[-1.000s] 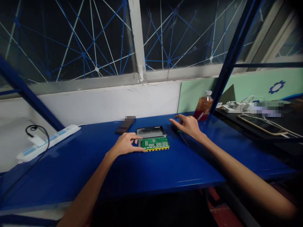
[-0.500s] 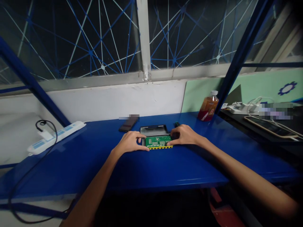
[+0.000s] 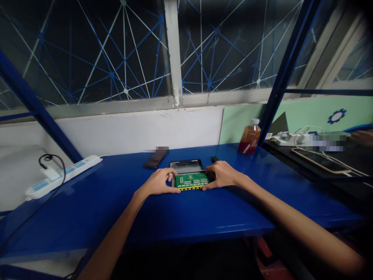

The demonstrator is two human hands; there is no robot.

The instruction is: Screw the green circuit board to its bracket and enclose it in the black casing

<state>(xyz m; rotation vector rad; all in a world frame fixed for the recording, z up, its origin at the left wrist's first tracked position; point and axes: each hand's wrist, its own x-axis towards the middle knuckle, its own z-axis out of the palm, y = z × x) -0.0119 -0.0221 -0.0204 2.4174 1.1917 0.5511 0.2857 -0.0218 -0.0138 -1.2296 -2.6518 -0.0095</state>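
Note:
A green circuit board (image 3: pixel 192 180) with a yellow strip of connectors (image 3: pixel 190 188) along its near edge lies flat in front of me, at the bottom part of an open dark case. The raised case lid (image 3: pixel 185 166) stands behind it. My left hand (image 3: pixel 159 182) grips the left end, thumb at the near left corner and fingers curled at the far left. At the right end my right hand (image 3: pixel 222 174) closes round the board, its thumb at the near right corner. Beyond the right fingers lies a small dark object (image 3: pixel 215 158), partly hidden.
A dark phone (image 3: pixel 156 158) lies back left on the blue table (image 3: pixel 186 217). At the left is a white power strip (image 3: pixel 65 175) with a black cable; at the back right stands a drink bottle (image 3: pixel 250 136). Another person's hand (image 3: pixel 361 138) shows beyond, near a phone (image 3: pixel 320 160).
My view has shifted slightly. The right thumb has slid from the board's top to its near right corner. Another person's hand has come into view at the far right.

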